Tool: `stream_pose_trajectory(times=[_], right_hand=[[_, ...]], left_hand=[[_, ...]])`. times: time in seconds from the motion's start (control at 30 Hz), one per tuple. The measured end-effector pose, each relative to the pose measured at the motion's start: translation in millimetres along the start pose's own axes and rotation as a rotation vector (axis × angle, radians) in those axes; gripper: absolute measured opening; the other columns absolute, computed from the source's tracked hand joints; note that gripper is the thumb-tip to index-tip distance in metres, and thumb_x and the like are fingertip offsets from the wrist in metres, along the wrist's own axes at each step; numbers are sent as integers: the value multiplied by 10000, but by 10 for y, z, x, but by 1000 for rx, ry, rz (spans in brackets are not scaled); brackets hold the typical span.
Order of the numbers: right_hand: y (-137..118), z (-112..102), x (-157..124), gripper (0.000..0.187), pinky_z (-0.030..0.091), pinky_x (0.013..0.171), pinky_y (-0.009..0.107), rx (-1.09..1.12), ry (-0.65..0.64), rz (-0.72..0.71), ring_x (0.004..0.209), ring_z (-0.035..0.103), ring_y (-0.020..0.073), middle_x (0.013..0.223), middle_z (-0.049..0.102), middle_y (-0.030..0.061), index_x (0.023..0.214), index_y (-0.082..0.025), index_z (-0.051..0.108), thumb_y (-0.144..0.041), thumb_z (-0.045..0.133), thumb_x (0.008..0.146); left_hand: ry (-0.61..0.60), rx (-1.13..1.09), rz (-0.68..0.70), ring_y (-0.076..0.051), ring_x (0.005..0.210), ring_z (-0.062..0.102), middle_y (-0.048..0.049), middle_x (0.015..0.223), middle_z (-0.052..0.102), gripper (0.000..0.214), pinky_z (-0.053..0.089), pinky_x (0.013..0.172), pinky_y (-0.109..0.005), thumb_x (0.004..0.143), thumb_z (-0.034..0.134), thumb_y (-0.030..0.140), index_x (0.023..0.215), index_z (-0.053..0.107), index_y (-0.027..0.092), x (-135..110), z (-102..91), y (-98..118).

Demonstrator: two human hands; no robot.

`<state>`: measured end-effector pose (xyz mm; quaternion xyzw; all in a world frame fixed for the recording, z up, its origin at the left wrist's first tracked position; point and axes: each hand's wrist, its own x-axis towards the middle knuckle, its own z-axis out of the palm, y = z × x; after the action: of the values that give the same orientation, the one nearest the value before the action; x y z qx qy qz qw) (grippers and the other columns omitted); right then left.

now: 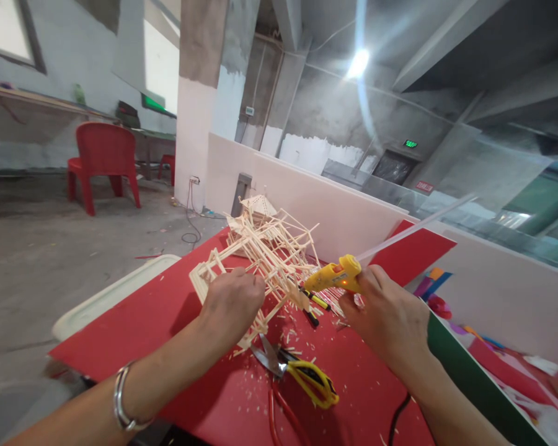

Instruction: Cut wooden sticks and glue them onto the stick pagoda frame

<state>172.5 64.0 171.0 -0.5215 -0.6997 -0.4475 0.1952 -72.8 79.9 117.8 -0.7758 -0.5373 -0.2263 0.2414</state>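
Note:
My right hand (393, 316) is wrapped round a yellow hot glue gun (332, 275), with a small orange light lit on its side and a long clear glue stick (418, 226) poking out of its back. The gun's nozzle points left, close to a model made of thin wooden sticks (270, 248). My left hand (235, 303) is closed at the near side of this stick model, its fingers curled over the frame and partly hidden. Below it lie scissors (302, 375) with yellow handles, blades toward the model.
Red-handled pliers (279, 412), yellow-and-black tools (317, 300) and wood scraps lie on the red table (177, 334). A dark cord (398, 418) runs beneath my right arm. A box with a green side (469, 371) stands right. A white partition (335, 204) rises behind; a red chair (105, 155) stands left.

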Motion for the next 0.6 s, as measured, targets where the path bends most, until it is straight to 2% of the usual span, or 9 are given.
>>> stream_pose_trajectory(times=[0.23,0.6], right_hand=[[-3,-12,-2,171,111,495,253,16,15,-2,516,389,94,694,542,-22,868,-175,627,-311,536,816],[1,-12,2,158,128,491,247,18,37,-12,531,428,105,685,555,-20,861,-174,635,-286,532,819]], left_hand=[[-3,2,3,-229,523,552,-74,503,599,293,313,446,-316,826,491,96,596,658,168,11,10,-9],[11,6,-3,-238,539,593,-77,520,614,281,366,450,-316,817,506,70,595,649,163,-3,15,-6]])
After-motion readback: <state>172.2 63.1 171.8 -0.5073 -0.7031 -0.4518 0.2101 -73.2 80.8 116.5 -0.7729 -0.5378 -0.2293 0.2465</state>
